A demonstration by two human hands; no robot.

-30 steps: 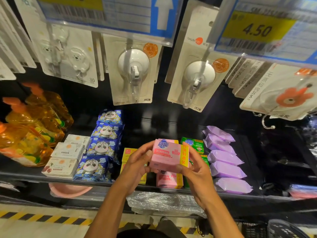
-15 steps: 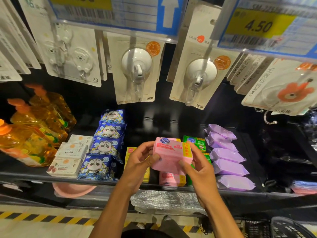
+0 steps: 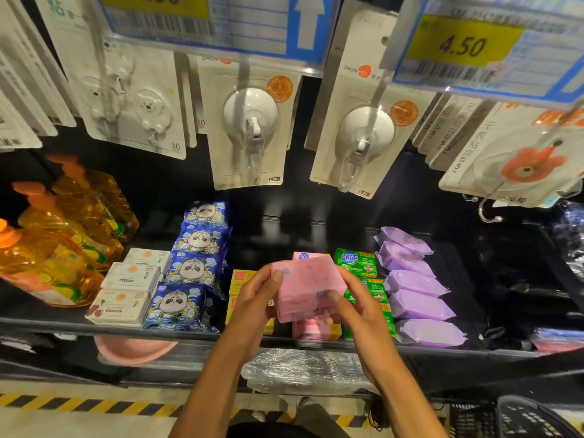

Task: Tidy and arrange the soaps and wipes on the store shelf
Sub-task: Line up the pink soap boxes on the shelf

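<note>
Both hands hold a pink soap pack (image 3: 308,287) above the front of the black shelf (image 3: 63,322). My left hand (image 3: 256,303) grips its left side and my right hand (image 3: 355,306) grips its right side; the pack's plain pink face with a barcode is turned toward me. Under it lie more pink soap packs (image 3: 316,330), with yellow soap boxes (image 3: 240,281) to the left and green soap packs (image 3: 357,262) to the right. A row of purple wipe packs (image 3: 417,305) runs along the right. Blue panda wipe packs (image 3: 189,270) and white wipe packs (image 3: 126,303) lie on the left.
Orange dish-soap bottles (image 3: 53,263) stand at the shelf's left end. Carded suction hooks (image 3: 251,121) and price tags (image 3: 464,42) hang just above the shelf. A pink basin (image 3: 132,349) and plastic-wrapped goods (image 3: 303,368) sit below. A black basket (image 3: 534,418) is at the lower right.
The pink soap pack has been turned over in both hands: its printed front with the yellow strip faced me before, and its plain barcode face shows now.
</note>
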